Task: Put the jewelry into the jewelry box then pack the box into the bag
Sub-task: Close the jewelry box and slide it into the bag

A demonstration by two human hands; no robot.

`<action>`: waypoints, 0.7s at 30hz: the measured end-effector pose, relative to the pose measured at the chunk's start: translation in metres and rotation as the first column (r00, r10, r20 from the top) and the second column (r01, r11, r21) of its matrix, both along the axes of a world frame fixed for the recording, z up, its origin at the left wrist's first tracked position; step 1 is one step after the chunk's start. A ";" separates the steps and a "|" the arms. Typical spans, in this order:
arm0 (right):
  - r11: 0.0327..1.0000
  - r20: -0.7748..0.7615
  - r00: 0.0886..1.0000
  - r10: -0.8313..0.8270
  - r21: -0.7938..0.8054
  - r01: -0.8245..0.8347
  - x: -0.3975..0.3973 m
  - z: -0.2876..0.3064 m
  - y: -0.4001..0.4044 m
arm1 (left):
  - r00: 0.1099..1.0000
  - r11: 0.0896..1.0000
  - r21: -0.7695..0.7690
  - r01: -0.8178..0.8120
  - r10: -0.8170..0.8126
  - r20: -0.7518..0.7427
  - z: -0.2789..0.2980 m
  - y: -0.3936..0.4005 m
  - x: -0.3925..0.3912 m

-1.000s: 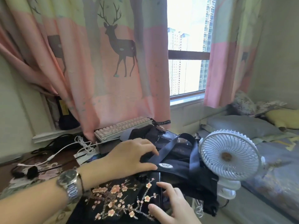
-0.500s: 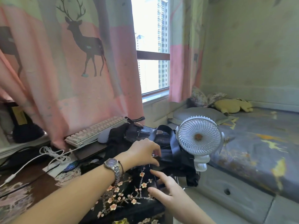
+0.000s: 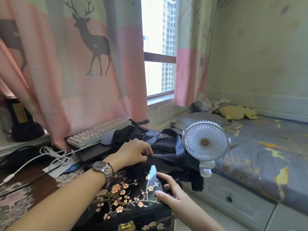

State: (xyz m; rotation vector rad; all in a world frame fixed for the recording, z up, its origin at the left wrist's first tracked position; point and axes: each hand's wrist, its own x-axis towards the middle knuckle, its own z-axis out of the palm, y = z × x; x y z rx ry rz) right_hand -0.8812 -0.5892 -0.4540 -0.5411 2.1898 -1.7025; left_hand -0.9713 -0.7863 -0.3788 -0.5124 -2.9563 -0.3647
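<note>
A black lacquered jewelry box (image 3: pixel 126 197) with pink plum blossoms and a brass clasp sits closed at the desk's near right corner. Behind it lies a black fabric bag (image 3: pixel 168 147) with long dark straps. My left hand (image 3: pixel 133 151), with a metal watch on its wrist, pinches the bag's near edge just above the box. My right hand (image 3: pixel 170 190) holds the box's right side, thumb on the lid and fingers against its end. No loose jewelry is visible.
A white clip fan (image 3: pixel 205 142) stands right of the bag at the desk edge. A keyboard (image 3: pixel 98 132) and white cable (image 3: pixel 53 155) lie behind and left. Pink deer curtains hang at the back. A bed (image 3: pixel 266 155) lies to the right.
The view has swung right, then back a little. My left hand went from lying flat on the bag to pinching its edge. My right hand stays at the box's right end.
</note>
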 end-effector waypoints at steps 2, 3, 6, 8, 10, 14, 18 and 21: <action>0.999 0.030 1.000 -0.003 -0.049 0.004 0.000 0.000 0.001 | 1.000 1.000 0.008 0.008 -0.008 -0.008 -0.001 -0.007 0.003; 0.998 0.035 0.999 -0.005 -0.068 0.008 0.000 -0.001 0.002 | 0.999 1.000 0.008 0.025 -0.025 -0.022 -0.001 -0.008 0.005; 0.994 0.043 0.999 -0.031 -0.104 0.035 0.005 -0.004 0.005 | 0.991 0.995 0.027 0.095 -0.092 -0.099 0.002 -0.010 0.008; 0.989 0.038 0.997 -0.061 -0.135 0.066 0.013 -0.006 0.008 | 0.978 0.991 0.020 0.134 -0.129 -0.162 0.008 -0.010 0.009; 0.985 0.012 0.995 -0.098 -0.138 0.099 0.023 -0.007 0.013 | 0.964 0.984 0.022 0.177 -0.169 -0.204 0.014 -0.011 0.010; 0.971 0.050 0.991 -0.128 -0.199 0.135 0.034 -0.012 0.021 | 0.942 0.970 0.011 0.243 -0.233 -0.242 0.018 -0.012 0.013; 0.970 0.093 0.988 -0.125 -0.199 0.141 0.034 -0.015 0.020 | 0.939 0.972 -0.024 0.233 -0.231 -0.253 0.016 -0.018 0.012; 0.976 0.111 0.984 -0.138 -0.156 0.155 0.029 -0.018 0.019 | 0.939 0.977 -0.052 0.207 -0.213 -0.271 0.016 -0.025 0.009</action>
